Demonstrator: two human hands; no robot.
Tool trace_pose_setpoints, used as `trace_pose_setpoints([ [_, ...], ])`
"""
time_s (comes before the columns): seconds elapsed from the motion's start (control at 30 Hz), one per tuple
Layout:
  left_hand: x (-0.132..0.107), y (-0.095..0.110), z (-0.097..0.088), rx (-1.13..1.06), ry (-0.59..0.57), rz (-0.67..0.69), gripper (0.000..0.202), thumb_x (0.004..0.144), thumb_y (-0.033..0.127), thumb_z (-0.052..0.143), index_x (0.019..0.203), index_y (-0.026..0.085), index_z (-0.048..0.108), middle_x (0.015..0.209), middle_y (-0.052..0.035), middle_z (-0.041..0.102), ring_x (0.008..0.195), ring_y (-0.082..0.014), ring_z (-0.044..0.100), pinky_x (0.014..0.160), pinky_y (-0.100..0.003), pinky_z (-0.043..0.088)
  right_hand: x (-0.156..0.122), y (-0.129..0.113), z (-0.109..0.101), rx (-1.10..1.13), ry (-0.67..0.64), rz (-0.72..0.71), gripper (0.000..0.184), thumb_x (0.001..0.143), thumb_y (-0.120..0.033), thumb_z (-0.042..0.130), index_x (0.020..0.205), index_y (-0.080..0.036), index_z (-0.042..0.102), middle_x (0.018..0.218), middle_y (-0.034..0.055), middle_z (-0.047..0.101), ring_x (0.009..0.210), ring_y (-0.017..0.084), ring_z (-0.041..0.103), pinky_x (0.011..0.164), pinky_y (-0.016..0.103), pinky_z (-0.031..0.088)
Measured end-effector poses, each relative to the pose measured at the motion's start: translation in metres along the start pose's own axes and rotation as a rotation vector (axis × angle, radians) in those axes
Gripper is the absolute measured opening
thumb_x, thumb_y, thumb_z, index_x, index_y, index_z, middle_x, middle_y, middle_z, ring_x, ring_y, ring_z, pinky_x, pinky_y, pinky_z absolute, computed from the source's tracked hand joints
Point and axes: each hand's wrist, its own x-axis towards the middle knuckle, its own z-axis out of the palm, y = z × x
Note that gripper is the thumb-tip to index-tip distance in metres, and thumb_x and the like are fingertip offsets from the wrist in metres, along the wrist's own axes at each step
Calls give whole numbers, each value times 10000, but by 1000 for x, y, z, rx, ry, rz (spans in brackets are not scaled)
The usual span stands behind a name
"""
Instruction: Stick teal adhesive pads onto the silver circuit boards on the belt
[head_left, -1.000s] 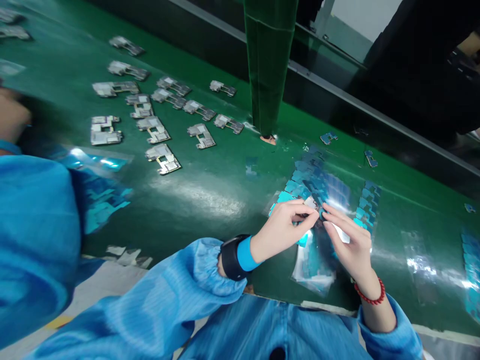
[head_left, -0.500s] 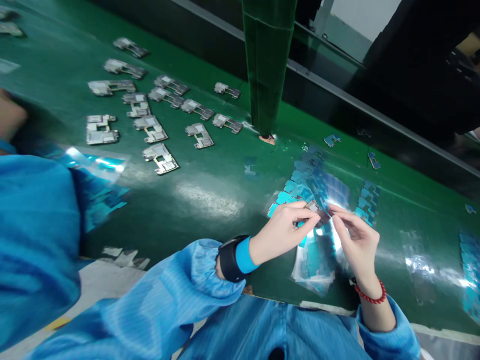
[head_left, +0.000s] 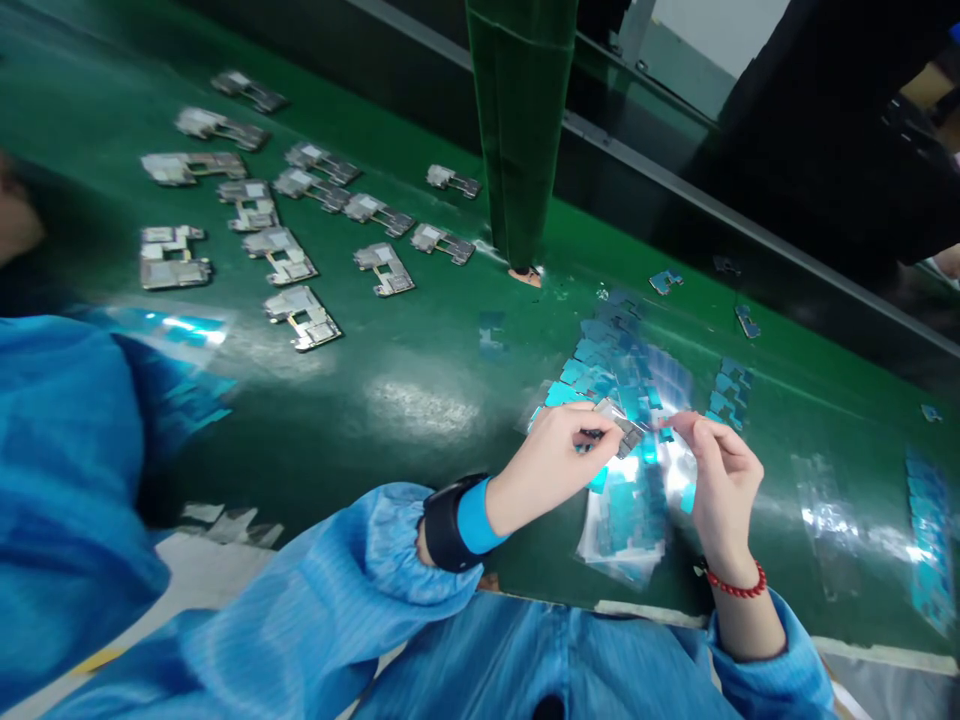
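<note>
My left hand [head_left: 564, 447] pinches a small circuit board [head_left: 628, 434] with metal shields, held at a tilt over the sheets. Close by on its right, my right hand [head_left: 724, 468] has thumb and index finger pressed together. A tiny blue bit shows at those fingertips, but I cannot tell whether it is held or lies behind them. Under both hands are clear sheets with blue die-cut film pieces [head_left: 626, 515], one overlapping another. A longer sheet of blue film pieces [head_left: 592, 350] reaches away toward the post.
Several circuit boards [head_left: 306, 318] lie across the green table [head_left: 420, 460] at left. A green post [head_left: 521, 140] rises behind. More film strips [head_left: 729, 392] and blue-covered boards [head_left: 665, 282] lie at right. A co-worker's blue sleeve [head_left: 64, 440] is close on the left.
My hands have drawn slightly apart, the right fingertips moving away from the board. More of the board shows now. The view has shifted a little, and boards at left appear farther left.
</note>
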Motion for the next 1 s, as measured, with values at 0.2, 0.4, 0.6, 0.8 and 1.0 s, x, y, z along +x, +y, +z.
trace_pose_setpoints([
  [0.2,0,-1,-2,43,5,4,250,845,222,560,664,175,727,652,-24,598,617,-145,574,535,-238,472,0,-4,-12,-319,-443,-357,88,882,-198,611,910,-244,680,1267,85,660,1230,281,572,1035,532,444],
  [0.4,1,-1,-3,72,-39,4,256,834,191,540,639,165,703,667,-26,580,617,-139,558,530,-231,462,15,3,-13,-547,-581,-556,395,928,-135,533,1291,-286,567,1179,83,681,1094,235,625,929,450,511],
  [0.6,4,-4,-6,4,-61,36,233,840,216,562,672,171,717,678,-21,557,649,-142,568,586,-237,516,29,4,-9,-556,-665,-629,451,940,-149,539,1360,-315,520,1208,94,613,1126,221,593,929,415,509],
  [0.8,4,-4,-5,-40,-103,46,239,838,221,560,720,136,750,709,-39,569,637,-134,575,558,-231,525,30,5,-8,-412,-635,-607,270,880,-169,654,1135,-258,640,1073,79,658,994,207,632,864,381,524],
  [1.0,6,-7,-4,-37,31,-17,237,806,224,576,777,107,781,764,-85,670,674,-162,638,599,-253,565,28,2,-12,-326,-655,-478,110,891,-127,615,902,-226,661,958,66,679,908,188,647,814,359,522],
])
